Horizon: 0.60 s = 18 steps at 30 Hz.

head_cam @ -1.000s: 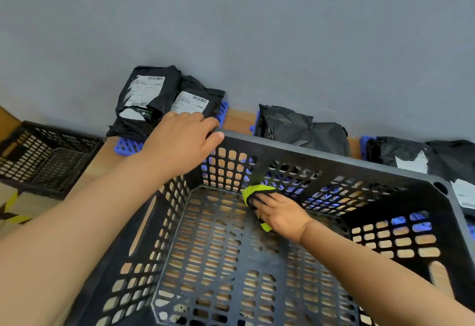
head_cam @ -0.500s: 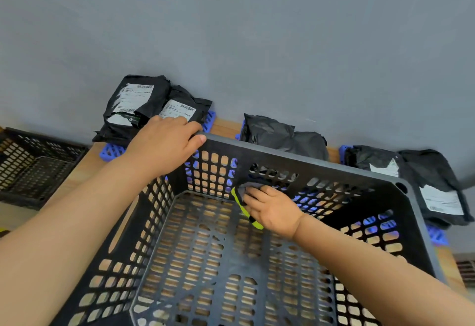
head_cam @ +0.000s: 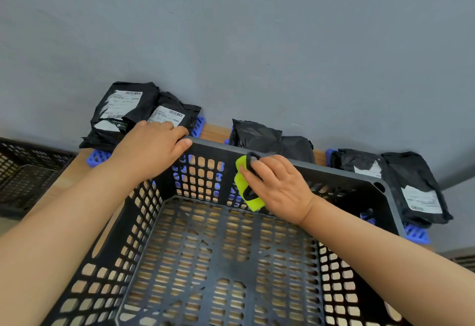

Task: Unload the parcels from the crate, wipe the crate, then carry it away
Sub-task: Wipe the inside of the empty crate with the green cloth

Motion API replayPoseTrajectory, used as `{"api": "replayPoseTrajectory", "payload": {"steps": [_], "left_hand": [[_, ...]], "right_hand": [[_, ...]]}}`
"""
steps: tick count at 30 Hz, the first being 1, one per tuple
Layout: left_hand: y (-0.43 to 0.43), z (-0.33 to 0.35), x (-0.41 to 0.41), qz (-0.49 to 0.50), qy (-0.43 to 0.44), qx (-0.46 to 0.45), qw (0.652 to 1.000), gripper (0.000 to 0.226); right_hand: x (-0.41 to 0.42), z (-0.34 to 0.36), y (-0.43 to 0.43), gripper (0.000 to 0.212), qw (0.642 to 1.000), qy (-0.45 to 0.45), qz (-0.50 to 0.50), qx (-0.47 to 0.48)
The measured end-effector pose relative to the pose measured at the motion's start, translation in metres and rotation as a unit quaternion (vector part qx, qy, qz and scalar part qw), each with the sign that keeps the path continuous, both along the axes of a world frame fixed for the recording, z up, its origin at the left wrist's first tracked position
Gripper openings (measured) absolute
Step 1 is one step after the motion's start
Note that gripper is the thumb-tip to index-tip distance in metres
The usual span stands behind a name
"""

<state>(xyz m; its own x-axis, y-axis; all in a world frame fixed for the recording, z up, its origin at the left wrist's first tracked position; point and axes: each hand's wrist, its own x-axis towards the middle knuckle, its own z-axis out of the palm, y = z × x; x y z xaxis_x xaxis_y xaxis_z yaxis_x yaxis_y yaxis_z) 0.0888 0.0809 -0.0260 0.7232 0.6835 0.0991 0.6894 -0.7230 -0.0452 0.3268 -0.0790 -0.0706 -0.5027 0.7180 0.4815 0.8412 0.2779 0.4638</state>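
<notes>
One crate [head_cam: 334, 171]: right hand [head_cam: 280, 186], cloth [head_cam: 241, 184] inside.

On my screen I see two arms, bare all the way from the picture edge to the fingers. The left forearm [head_cam: 64, 222] comes in from 8 o'clock and looks big and wide, and the right forearm [head_cam: 385, 256] comes in from 4 o'clock and looks thinner. The left hand [head_cam: 151, 148] shows a short thumb nail, and the right hand [head_cam: 280, 186] shows round knuckles and a soft fold at the wrist.
</notes>
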Motion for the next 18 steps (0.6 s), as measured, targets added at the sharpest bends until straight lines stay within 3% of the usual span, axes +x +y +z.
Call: {"api": "replayPoseTrajectory", "payload": {"steps": [3, 11, 18], "left_hand": [[0.0, -0.002, 0.0, 0.0, -0.006, 0.002, 1.0, 0.061], [0.002, -0.004, 0.0, 0.002, 0.0, 0.009, 1.0, 0.06], [0.002, -0.005, 0.001, -0.002, 0.001, 0.013, 1.0, 0.058]], "right_hand": [[0.002, -0.021, 0.005, 0.033, 0.999, -0.026, 0.032, 0.003], [0.017, -0.095, -0.005, 0.044, 0.984, -0.135, 0.04, -0.114], [0.019, -0.136, -0.015, 0.046, 0.963, -0.137, 0.01, -0.232]]}}
